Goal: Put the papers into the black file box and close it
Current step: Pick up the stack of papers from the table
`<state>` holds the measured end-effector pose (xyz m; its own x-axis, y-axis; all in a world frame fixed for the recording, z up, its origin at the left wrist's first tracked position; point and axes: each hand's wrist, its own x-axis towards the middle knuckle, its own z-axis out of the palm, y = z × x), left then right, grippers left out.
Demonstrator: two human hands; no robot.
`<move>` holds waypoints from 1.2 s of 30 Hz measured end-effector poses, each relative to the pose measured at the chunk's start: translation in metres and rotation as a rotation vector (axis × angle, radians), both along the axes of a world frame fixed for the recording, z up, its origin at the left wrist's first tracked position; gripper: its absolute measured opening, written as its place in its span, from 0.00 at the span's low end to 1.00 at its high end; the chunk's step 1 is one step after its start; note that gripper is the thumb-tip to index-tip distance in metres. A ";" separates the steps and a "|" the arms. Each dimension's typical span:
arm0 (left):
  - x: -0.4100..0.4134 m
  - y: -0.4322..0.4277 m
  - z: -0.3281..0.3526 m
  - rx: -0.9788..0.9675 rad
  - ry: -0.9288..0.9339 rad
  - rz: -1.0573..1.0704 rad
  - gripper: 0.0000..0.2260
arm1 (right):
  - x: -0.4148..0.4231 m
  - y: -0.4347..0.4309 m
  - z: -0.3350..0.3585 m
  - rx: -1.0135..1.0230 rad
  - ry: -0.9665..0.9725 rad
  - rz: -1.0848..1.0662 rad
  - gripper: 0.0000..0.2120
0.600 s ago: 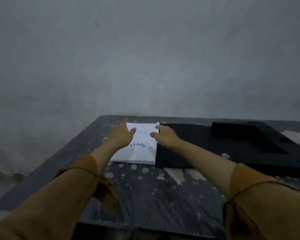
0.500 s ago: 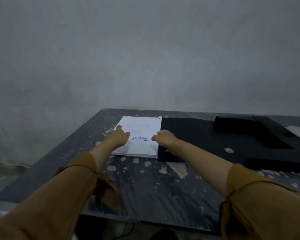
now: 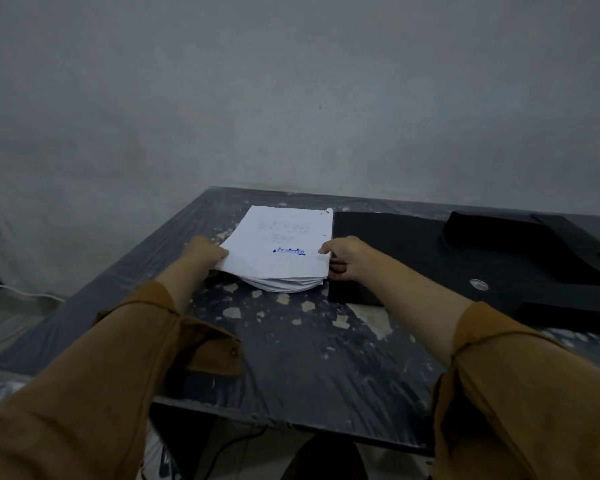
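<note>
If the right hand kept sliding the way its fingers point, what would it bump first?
The right hand points left, so it would press straight into the stack of papers it already grips; beyond that, probably the left hand.

Papers (image 3: pixel 281 244) lie left of file box (image 3: pixel 465 258).

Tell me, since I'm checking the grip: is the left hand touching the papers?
Touching. The head view shows the left hand with its fingers closed on the left edge of the papers, lifting it.
</note>
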<state>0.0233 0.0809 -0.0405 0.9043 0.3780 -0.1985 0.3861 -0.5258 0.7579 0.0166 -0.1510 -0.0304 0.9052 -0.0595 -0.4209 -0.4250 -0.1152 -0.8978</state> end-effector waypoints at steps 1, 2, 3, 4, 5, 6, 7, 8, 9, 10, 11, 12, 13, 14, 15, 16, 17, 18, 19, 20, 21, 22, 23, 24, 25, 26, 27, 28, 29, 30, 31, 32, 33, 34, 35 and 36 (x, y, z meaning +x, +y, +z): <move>-0.002 0.005 0.001 -0.164 0.007 0.025 0.10 | 0.001 -0.001 0.000 -0.009 0.017 0.002 0.05; -0.004 0.008 0.002 -0.316 0.037 0.034 0.10 | 0.001 -0.002 0.001 -0.014 0.036 0.004 0.02; -0.006 0.010 0.003 -0.447 0.082 0.047 0.10 | 0.001 -0.003 0.001 -0.029 0.050 0.013 0.04; -0.009 0.012 0.004 -0.545 0.113 0.063 0.10 | 0.001 -0.003 0.001 -0.047 0.062 0.021 0.07; -0.010 0.014 0.005 -0.636 0.128 0.075 0.08 | 0.001 -0.003 0.001 -0.058 0.060 0.034 0.09; -0.011 0.016 0.007 -0.719 0.130 0.077 0.08 | 0.000 -0.004 0.002 -0.070 0.054 0.040 0.11; -0.011 0.018 0.008 -0.799 0.118 0.083 0.08 | -0.001 -0.004 0.002 -0.079 0.045 0.041 0.12; -0.011 0.019 0.010 -0.867 0.100 0.086 0.08 | -0.001 -0.005 0.003 -0.079 0.029 0.045 0.12; -0.011 0.018 0.012 -0.914 0.076 0.082 0.08 | -0.002 -0.007 0.005 -0.067 0.019 0.042 0.12; -0.013 0.016 0.014 -0.933 0.059 0.078 0.07 | -0.002 -0.009 0.006 -0.055 0.002 0.034 0.12; -0.014 0.013 0.015 -0.938 0.038 0.072 0.06 | -0.001 -0.011 0.007 -0.032 -0.006 0.026 0.11; -0.016 0.008 0.016 -0.938 0.018 0.065 0.07 | -0.001 -0.012 0.008 0.012 -0.009 0.025 0.09; -0.017 0.004 0.017 -0.937 0.005 0.053 0.10 | 0.000 -0.014 0.010 0.072 -0.009 0.026 0.05; -0.019 -0.003 0.019 -0.927 0.002 0.027 0.15 | -0.001 -0.016 0.012 0.132 -0.019 0.022 0.03; -0.020 -0.010 0.019 -0.908 0.001 -0.016 0.17 | 0.000 -0.021 0.013 0.170 -0.038 0.011 0.08; -0.020 -0.019 0.020 -0.865 0.001 -0.058 0.19 | 0.002 -0.026 0.015 0.193 -0.064 -0.005 0.13; -0.020 -0.028 0.022 -0.804 -0.002 -0.096 0.20 | 0.001 -0.033 0.017 0.176 -0.098 -0.017 0.16; -0.020 -0.037 0.025 -0.739 -0.011 -0.123 0.22 | 0.001 -0.041 0.019 0.159 -0.132 -0.027 0.19; -0.019 -0.047 0.027 -0.685 -0.021 -0.146 0.23 | 0.000 -0.049 0.021 0.140 -0.167 -0.038 0.20; -0.018 -0.057 0.029 -0.652 -0.025 -0.180 0.24 | 0.000 -0.060 0.022 0.138 -0.208 -0.049 0.21; -0.017 -0.066 0.031 -0.639 -0.021 -0.221 0.24 | -0.002 -0.070 0.024 0.116 -0.243 -0.067 0.22; -0.016 -0.076 0.032 -0.637 -0.022 -0.264 0.25 | -0.002 -0.081 0.025 0.098 -0.279 -0.085 0.23; -0.015 -0.086 0.033 -0.624 -0.032 -0.311 0.26 | -0.005 -0.092 0.027 0.073 -0.307 -0.096 0.24; -0.013 -0.097 0.032 -0.600 -0.058 -0.357 0.27 | -0.006 -0.102 0.028 0.057 -0.336 -0.109 0.24; -0.011 -0.108 0.033 -0.576 -0.097 -0.403 0.28 | -0.009 -0.111 0.032 0.039 -0.358 -0.124 0.23; -0.012 -0.120 0.036 -0.562 -0.137 -0.441 0.27 | -0.011 -0.119 0.034 0.031 -0.381 -0.137 0.22; -0.014 -0.132 0.039 -0.567 -0.184 -0.460 0.27 | -0.014 -0.126 0.037 0.023 -0.406 -0.150 0.22; -0.016 -0.143 0.043 -0.588 -0.228 -0.477 0.26 | -0.016 -0.132 0.039 0.018 -0.437 -0.162 0.22; -0.017 -0.152 0.046 -0.612 -0.277 -0.488 0.26 | -0.019 -0.138 0.041 0.011 -0.463 -0.175 0.22; -0.017 -0.160 0.049 -0.629 -0.319 -0.491 0.26 | -0.021 -0.144 0.041 0.016 -0.487 -0.188 0.22; -0.016 -0.166 0.051 -0.640 -0.355 -0.488 0.25 | -0.023 -0.148 0.041 0.018 -0.501 -0.202 0.22; -0.015 -0.171 0.054 -0.638 -0.380 -0.479 0.24 | -0.026 -0.153 0.040 0.021 -0.509 -0.215 0.21; -0.013 -0.175 0.059 -0.633 -0.398 -0.458 0.23 | -0.028 -0.157 0.040 0.018 -0.509 -0.228 0.19; -0.010 -0.177 0.065 -0.626 -0.409 -0.430 0.22 | -0.030 -0.159 0.040 0.025 -0.514 -0.239 0.18; -0.008 -0.180 0.072 -0.616 -0.421 -0.403 0.21 | -0.032 -0.161 0.042 0.043 -0.524 -0.252 0.18; -0.007 -0.183 0.080 -0.602 -0.439 -0.381 0.21 | -0.032 -0.163 0.046 0.070 -0.544 -0.265 0.17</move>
<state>0.0168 -0.1016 0.0398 0.9909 -0.0271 0.1317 -0.1322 -0.0172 0.9911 -0.0159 -0.3139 0.0158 0.9496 -0.3013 0.0865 0.0906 -0.0006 -0.9959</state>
